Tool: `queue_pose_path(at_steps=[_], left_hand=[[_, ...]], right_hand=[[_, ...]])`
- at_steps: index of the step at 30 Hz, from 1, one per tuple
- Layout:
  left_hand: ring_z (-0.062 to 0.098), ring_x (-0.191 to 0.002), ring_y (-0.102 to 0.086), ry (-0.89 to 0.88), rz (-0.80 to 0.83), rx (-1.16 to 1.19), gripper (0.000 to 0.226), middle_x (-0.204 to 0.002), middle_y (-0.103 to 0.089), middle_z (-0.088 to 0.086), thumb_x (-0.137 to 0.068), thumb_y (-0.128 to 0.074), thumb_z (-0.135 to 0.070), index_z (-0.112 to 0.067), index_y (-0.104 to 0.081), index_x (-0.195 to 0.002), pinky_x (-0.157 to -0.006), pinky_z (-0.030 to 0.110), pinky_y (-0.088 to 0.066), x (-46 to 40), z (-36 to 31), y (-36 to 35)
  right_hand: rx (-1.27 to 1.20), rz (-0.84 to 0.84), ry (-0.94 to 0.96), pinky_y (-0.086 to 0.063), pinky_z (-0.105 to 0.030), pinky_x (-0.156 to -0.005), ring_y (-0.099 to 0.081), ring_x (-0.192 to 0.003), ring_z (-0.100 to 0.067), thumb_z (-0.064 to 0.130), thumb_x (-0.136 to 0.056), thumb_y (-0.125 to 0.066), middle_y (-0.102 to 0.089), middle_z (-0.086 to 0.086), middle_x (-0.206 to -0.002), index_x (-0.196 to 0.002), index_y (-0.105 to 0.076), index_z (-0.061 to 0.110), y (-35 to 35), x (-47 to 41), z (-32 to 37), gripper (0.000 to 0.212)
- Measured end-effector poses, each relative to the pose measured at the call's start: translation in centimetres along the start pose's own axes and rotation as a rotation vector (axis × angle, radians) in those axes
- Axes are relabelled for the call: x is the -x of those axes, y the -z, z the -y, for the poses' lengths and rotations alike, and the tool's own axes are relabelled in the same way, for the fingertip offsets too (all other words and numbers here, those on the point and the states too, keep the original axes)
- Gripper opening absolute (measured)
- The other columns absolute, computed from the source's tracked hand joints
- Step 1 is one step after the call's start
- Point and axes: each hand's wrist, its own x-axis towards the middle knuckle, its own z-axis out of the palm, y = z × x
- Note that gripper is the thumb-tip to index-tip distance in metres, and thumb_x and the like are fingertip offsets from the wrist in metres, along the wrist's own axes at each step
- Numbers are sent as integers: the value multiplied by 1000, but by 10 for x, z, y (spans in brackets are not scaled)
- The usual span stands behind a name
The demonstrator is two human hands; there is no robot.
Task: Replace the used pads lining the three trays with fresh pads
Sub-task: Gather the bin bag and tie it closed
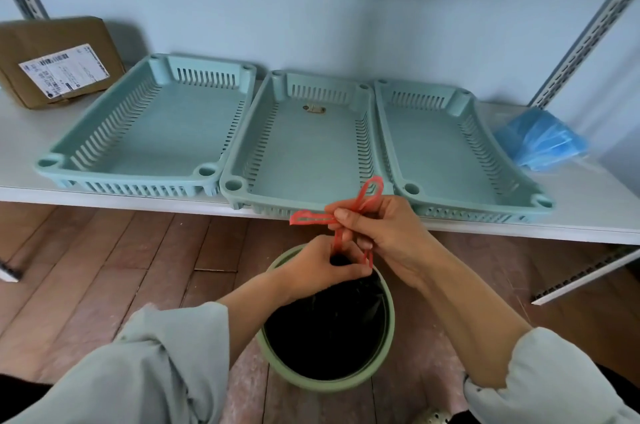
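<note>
Three pale green slotted trays stand side by side on the white shelf: left tray point(104, 132), middle tray point(256, 146), right tray point(464, 160). Their floors show bare plastic; a small tag lies at the back of the middle tray. A pack of blue pads point(540, 139) lies at the shelf's right end. Below the shelf a green bin point(389, 330) holds a black bag point(325, 330). My left hand point(322, 271) grips the gathered neck of the bag. My right hand point(384, 233) pinches the red drawstring point(369, 193), which forms loops above the bag.
A brown cardboard parcel point(59, 60) with a white label sits at the shelf's back left. Perforated metal uprights point(581, 39) frame the shelving. A loose metal rail point(588, 274) lies on the wooden floor to the right of the bin.
</note>
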Motion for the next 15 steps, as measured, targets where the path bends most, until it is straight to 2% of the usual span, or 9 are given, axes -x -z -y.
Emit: queue_pose_path(at_steps=[3, 4, 6, 7, 9, 11, 13, 15], left_hand=[[-16, -71, -53, -5, 18, -200, 13, -76, -56, -18, -89, -61, -20, -28, -55, -82, -76, 3, -39, 2, 8, -1], [-17, -74, -52, -5, 24, -246, 17, -79, -54, -19, -89, -60, -20, -32, -52, -81, -78, 4, -39, 2, 12, 1], [-9, -86, -55, -7, 70, -296, 16, -89, -57, -13, -86, -62, -22, -34, -51, -85, -90, 19, -45, 2, 15, 7], [0, -92, -58, -15, 88, -258, 14, -95, -60, -8, -85, -64, -19, -30, -55, -88, -94, 21, -46, 2, 15, 13], [5, -93, -60, 34, 55, -24, 14, -99, -66, 2, -85, -66, -9, -19, -63, -95, -89, 15, -46, 5, 7, 25], [7, -88, -62, 111, 20, 167, 11, -99, -71, 9, -86, -66, -10, -11, -65, -96, -81, 14, -48, 9, -1, 38], [12, -86, -65, 187, 44, 224, 3, -90, -73, 8, -88, -62, -13, -12, -65, -87, -85, 21, -48, 10, -3, 45], [17, -86, -63, 261, 86, 287, 17, -80, -72, 8, -85, -54, -21, -14, -66, -76, -91, 30, -44, 9, -7, 46]], right_hand=[[-33, 19, -2, -42, -11, -45, -59, -51, -5, -3, -86, -60, -69, -7, -66, -89, -72, 3, 3, -1, 3, 13], [-37, 23, -20, -43, -11, -45, -60, -52, -5, -3, -86, -60, -70, -9, -68, -90, -71, 2, 2, 0, 2, 12], [-24, 43, -65, -43, -11, -44, -62, -52, -5, -3, -86, -61, -70, -10, -68, -92, -71, -1, 1, 0, -5, 12], [-10, 56, -82, -43, -11, -44, -61, -50, -5, -3, -86, -61, -70, -8, -65, -92, -71, 0, 2, 0, -7, 12], [56, 91, -97, -47, -13, -48, -60, -49, -4, -3, -85, -63, -69, -4, -60, -90, -72, 2, 11, 0, -5, 12], [282, 133, -64, -55, -18, -61, -66, -59, -6, -2, -82, -67, -72, -1, -64, -85, -75, 9, 21, 0, -1, 14], [589, 110, -44, -57, -26, -74, -69, -69, -10, 1, -79, -71, -73, 4, -67, -78, -76, 18, 25, -1, -3, 17], [840, -9, 9, -57, -32, -76, -69, -75, -12, 12, -74, -76, -72, 8, -71, -71, -72, 27, 21, -2, -13, 16]])
